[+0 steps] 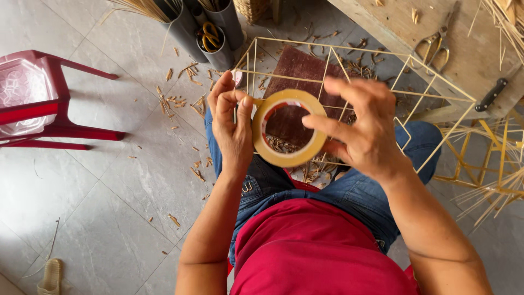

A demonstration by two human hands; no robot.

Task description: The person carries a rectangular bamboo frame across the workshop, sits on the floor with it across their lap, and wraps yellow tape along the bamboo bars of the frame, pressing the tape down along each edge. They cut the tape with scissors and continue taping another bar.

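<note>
Fingers (322, 124) of both hands grasp one tape roll (289, 128) over the lap: left hand (232, 128) at its left rim, right hand (363, 128) at its right. One wire frame (436, 87) lies beneath; two scissors, one (436, 46) on the worktop (475, 65) edge, one (210, 37) in a tube.

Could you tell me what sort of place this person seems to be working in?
Probably a small handicraft workshop, perhaps at home. The two hands hold a roll of tape over a yellow wire frame, thin bamboo-like strips lie at the right, and trimmings litter the tiled floor near scissors in grey tubes.
</note>
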